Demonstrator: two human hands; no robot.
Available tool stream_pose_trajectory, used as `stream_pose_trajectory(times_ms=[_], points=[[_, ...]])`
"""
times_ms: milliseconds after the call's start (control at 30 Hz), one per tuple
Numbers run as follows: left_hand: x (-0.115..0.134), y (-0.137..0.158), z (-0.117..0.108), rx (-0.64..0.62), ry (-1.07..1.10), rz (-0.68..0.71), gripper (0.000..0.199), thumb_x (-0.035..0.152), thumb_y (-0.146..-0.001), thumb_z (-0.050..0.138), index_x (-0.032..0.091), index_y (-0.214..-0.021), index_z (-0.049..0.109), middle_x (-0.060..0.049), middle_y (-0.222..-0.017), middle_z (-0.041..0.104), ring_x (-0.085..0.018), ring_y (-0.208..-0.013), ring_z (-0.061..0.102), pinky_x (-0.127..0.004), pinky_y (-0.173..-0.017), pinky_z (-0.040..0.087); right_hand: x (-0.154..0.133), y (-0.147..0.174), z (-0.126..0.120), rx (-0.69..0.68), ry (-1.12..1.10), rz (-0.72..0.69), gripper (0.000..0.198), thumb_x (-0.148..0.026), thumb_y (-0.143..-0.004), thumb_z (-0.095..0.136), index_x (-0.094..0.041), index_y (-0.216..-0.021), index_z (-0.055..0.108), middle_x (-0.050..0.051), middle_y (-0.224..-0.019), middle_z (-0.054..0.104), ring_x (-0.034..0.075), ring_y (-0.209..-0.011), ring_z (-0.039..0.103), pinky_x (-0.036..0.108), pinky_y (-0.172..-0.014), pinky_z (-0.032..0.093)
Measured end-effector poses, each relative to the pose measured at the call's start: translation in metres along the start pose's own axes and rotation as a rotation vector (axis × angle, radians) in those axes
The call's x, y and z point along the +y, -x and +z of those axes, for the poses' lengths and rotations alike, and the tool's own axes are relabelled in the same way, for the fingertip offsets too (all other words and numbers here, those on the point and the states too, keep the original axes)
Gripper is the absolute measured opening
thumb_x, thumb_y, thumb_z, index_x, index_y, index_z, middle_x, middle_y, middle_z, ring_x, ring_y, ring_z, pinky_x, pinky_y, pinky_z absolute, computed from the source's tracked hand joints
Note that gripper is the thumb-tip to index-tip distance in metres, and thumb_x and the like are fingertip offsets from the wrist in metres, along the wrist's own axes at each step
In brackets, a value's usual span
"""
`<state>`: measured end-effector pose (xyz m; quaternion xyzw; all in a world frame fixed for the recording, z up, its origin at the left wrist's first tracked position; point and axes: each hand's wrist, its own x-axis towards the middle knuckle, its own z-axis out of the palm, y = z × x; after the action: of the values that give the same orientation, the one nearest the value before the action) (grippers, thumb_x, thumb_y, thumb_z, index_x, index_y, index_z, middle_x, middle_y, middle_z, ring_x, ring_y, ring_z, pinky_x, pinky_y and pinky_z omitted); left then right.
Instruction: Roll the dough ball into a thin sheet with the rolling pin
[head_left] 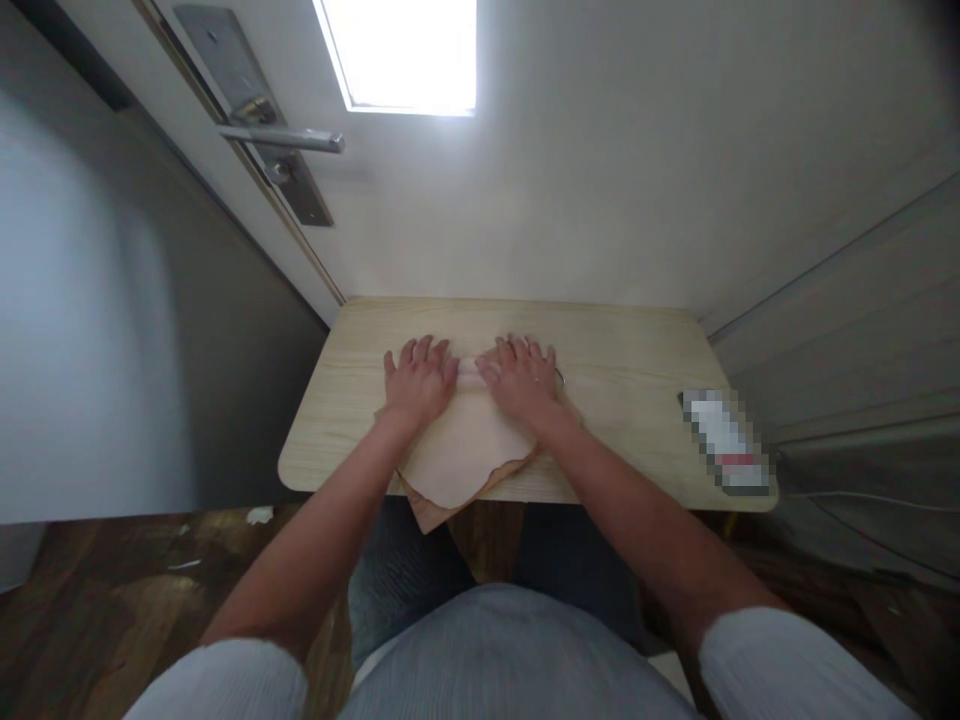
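Evidently both sets of fingers are splayed and fairly straight, palms down, rather than clenched; whether anything is pinched beneath them I cannot tell. Taking the pale sheet (pixel 469 450) as the clock's centre, with twelve away from the person, the left hand (pixel 420 385) lies at ten to eleven and the right hand (pixel 525 380) at one to two, thumbs turned inward. Between the thumbs, at twelve, shows a short stretch of pale roll (pixel 470 368) (a rod or a curled edge, I can't say which).

As for progress, the sheet looks already spread broad and fairly flat toward six o'clock, while its near margin remains wavy and uneven; how much work is left, this view doesn't settle.

Under the sheet lies a brown piece (pixel 429 515), its corner jutting past the near edge of the bench (pixel 630 400) at seven o'clock. A small dark ring (pixel 560 377) sits at two, just beside the right hand. Well apart at three lies a pixelated flat object (pixel 726 445). Beyond the bench, a door handle (pixel 285 138) stands toward eleven, and a bright pane (pixel 405 55) near twelve.
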<state>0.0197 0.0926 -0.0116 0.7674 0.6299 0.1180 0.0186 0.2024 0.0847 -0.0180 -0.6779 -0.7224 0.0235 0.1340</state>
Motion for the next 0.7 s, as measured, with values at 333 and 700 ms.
stream_pose_trajectory(times_ms=[333, 700], points=[[0.003, 0.118, -0.019, -0.003, 0.027, 0.144, 0.057, 0.047, -0.104, 0.031, 0.022, -0.156, 0.038, -0.009, -0.157, 0.046, -0.030, -0.147, 0.037, -0.057, -0.120, 0.025, -0.011, 0.142, -0.013, 0.118, -0.028, -0.097, 0.066, -0.050, -0.102, 0.042, -0.010, -0.154, 0.037, 0.018, -0.159, 0.039, 0.033, -0.148, 0.029, 0.061, -0.120, 0.012], [0.005, 0.055, -0.006, -0.014, -0.009, 0.151, 0.060, 0.050, -0.104, 0.026, 0.022, -0.156, 0.035, -0.008, -0.160, 0.041, -0.029, -0.150, 0.031, -0.060, -0.122, 0.020, 0.003, 0.097, 0.001, 0.163, -0.007, -0.046, 0.068, -0.055, -0.103, 0.037, -0.009, -0.152, 0.041, 0.019, -0.157, 0.042, 0.034, -0.146, 0.032, 0.060, -0.121, 0.010]])
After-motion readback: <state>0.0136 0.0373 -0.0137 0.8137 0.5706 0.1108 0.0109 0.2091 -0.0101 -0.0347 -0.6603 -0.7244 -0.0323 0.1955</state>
